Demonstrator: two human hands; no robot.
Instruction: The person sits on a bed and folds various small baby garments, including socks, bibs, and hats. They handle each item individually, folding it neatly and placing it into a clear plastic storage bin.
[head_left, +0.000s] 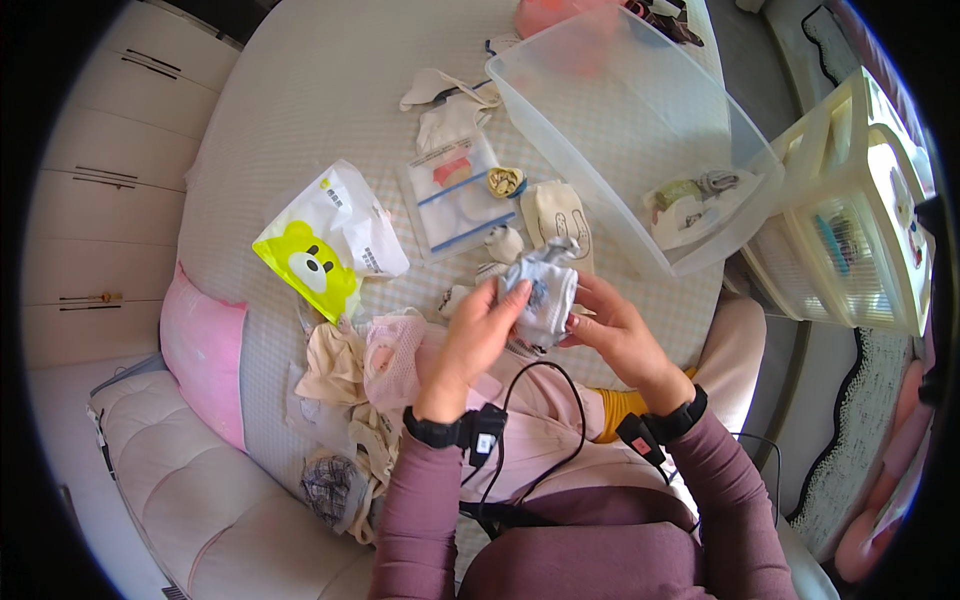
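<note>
A small light-blue and white sock (541, 292) is held up between my two hands. The thumb of my left hand (476, 330) presses on its blue side. My right hand (619, 334) grips the white ribbed cuff at the other edge. Just beyond the sock lies a cream cloth piece with a drawn outline (559, 217). A rolled sock (504, 244) rests close to my left fingertips, partly hidden. Beside it, a rolled yellow-patterned item (506, 181) sits against a clear zip bag with blue strips (457, 199).
A clear plastic bin (600, 169) with rolled socks (690, 195) inside stands at right, near a drawer unit (840, 217). At left are a bear-printed bag (330, 244), a pink pillow (202, 352) and beige clothes (334, 364). Black cables (581, 420) hang from my wrist straps.
</note>
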